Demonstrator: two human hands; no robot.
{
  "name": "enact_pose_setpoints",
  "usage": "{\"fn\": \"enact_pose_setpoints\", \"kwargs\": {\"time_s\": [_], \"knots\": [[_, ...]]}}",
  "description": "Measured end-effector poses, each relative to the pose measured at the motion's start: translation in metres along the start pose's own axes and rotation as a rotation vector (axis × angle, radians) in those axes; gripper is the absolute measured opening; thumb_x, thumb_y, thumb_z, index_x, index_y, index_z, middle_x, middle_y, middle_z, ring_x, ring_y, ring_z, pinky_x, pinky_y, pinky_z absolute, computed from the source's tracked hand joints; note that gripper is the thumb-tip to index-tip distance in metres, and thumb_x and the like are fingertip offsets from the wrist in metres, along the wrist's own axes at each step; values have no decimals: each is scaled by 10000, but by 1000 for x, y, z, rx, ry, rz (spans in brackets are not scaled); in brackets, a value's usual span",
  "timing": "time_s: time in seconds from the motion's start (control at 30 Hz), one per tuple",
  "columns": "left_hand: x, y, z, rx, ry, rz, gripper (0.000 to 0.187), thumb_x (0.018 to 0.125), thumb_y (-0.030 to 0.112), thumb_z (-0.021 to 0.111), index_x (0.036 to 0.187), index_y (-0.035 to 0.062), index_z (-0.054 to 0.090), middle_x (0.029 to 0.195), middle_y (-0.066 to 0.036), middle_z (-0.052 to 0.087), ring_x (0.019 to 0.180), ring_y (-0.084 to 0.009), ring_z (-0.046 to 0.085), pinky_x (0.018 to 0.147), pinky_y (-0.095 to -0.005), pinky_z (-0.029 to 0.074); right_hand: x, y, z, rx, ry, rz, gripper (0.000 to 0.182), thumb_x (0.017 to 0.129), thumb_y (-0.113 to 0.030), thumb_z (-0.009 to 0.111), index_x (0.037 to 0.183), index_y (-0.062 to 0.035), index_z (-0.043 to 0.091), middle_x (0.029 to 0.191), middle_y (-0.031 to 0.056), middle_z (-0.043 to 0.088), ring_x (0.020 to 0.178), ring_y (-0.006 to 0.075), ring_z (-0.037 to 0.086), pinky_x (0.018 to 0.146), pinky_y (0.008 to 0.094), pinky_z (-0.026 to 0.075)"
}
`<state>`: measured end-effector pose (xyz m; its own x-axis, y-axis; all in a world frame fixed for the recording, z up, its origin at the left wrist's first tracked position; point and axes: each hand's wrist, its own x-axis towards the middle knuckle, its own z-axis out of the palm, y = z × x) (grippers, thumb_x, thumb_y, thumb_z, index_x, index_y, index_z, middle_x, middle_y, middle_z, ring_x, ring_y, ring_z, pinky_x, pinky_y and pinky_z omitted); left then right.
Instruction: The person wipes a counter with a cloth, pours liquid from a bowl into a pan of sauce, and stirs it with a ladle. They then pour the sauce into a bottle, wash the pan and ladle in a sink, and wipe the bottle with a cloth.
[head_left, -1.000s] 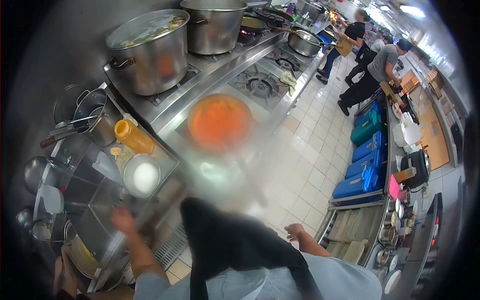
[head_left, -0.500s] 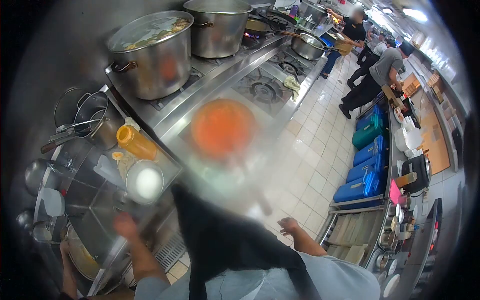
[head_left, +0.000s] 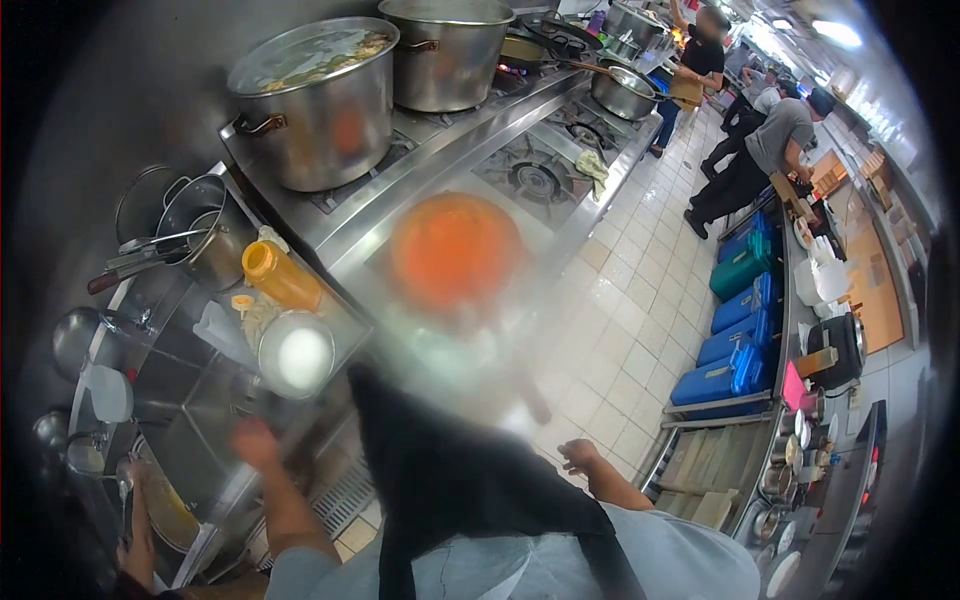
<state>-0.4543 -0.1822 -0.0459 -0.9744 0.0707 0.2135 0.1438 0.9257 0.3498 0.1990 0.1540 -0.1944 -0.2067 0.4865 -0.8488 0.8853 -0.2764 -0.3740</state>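
Observation:
My left hand [head_left: 256, 443] hangs at the sink edge below a round container [head_left: 297, 355] with white contents. It is blurred, and I cannot tell whether its fingers hold anything. My right hand [head_left: 577, 456], fingers loosely bent and apart, is held above the tiled floor with nothing in it. In front of me a round pan of orange-red liquid [head_left: 455, 252] sits on the near burner, partly veiled by steam. A dark handle [head_left: 537, 402] sticks out at the near edge of the stove. An open bottle of yellow-orange sauce [head_left: 283, 277] stands beside the white container.
Large stockpots [head_left: 315, 120] stand along the back of the stove. At left are a metal pot with utensils [head_left: 200, 225], a sink [head_left: 165, 360] and another person's hand [head_left: 135, 490] with a metal utensil. Blue bins [head_left: 725, 340] line the right counter; co-workers [head_left: 775, 145] stand farther back.
The view has shifted slightly, so the stove and pots appear a little farther right. The other person's hand at lower left has moved up with a metal utensil. My hands are nearly still.

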Motion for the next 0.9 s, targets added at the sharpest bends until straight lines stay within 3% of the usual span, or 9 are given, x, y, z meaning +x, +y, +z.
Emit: {"fn": "enact_pose_setpoints", "kwargs": {"time_s": [0.13, 0.3, 0.4, 0.57, 0.6, 0.67, 0.77, 0.83, 0.9], "knots": [[0, 4, -6, -35, -46, -59, 259, 852, 308, 606, 976, 95, 684, 1031, -140, 659, 1050, -333, 566, 918, -442, 446, 0, 8, 1, 32, 18, -45, 481, 873, -324, 657, 1240, -27, 564, 1026, 133, 620, 793, 266, 674, 632, 401, 570], [3, -20, 29, 182, 440, 363, 307, 872, 352, 625, 870, 50, 679, 848, -161, 656, 792, -325, 629, 748, -459, 499, -4, -2, 2, 14, -13, -103, 472, 868, -313, 664, 1229, -30, 553, 1035, 140, 615, 778, 283, 675, 616, 406, 568], [6, -16, 21, 101, 134, 105, 275, 870, 318, 620, 877, 47, 668, 874, -134, 664, 813, -323, 630, 736, -464, 498, -10, -13, 9, 42, 21, 87, 340, 913, -283, 576, 1227, -153, 587, 1125, 160, 616, 1048, 311, 595, 919, 406, 472], [9, -24, 25, 187, 170, 338, 235, 848, 293, 606, 898, 76, 682, 923, -116, 679, 849, -329, 637, 763, -453, 498, -8, -12, 0, -323, -64, -46, 450, 881, -409, 608, 1180, -73, 604, 1143, 168, 619, 1068, 321, 582, 938, 443, 446], [8, -28, 24, 175, 161, 352, 238, 850, 300, 599, 891, 83, 688, 931, -122, 680, 859, -332, 638, 769, -457, 498, 8, 19, 1, -568, -29, -412, 456, 887, -389, 618, 1202, -61, 592, 1103, 160, 637, 955, 318, 636, 865, 448, 491], [3, -11, 7, 76, 101, 225, 248, 851, 316, 596, 893, 94, 697, 954, -131, 680, 888, -338, 636, 794, -460, 495, -35, -31, 3, 252, 53, 144, 478, 864, -330, 665, 1242, -52, 571, 955, 141, 667, 764, 298, 667, 675, 414, 541], [1, 23, -15, 4, 31, 21, 256, 841, 329, 609, 907, 100, 702, 973, -140, 677, 920, -344, 628, 832, -453, 489, -46, -39, 3, 244, 96, 103, 397, 887, -331, 643, 1115, -7, 615, 888, 144, 661, 765, 284, 677, 611, 400, 548], [1, 25, -17, 18, 1, -42, 258, 834, 333, 620, 913, 102, 704, 979, -143, 674, 932, -347, 623, 850, -448, 484, 4, 17, -2, -968, 157, -835, 365, 933, -325, 576, 968, 36, 616, 855, 148, 646, 654, 248, 677, 504, 360, 534], [0, 24, -16, 47, 15, -38, 248, 828, 324, 637, 910, 99, 703, 989, -142, 675, 961, -349, 612, 859, -446, 481, -16, 1, 2, -581, 77, -553, 350, 935, -320, 571, 931, 27, 613, 850, 151, 646, 664, 250, 679, 518, 368, 538]]}}
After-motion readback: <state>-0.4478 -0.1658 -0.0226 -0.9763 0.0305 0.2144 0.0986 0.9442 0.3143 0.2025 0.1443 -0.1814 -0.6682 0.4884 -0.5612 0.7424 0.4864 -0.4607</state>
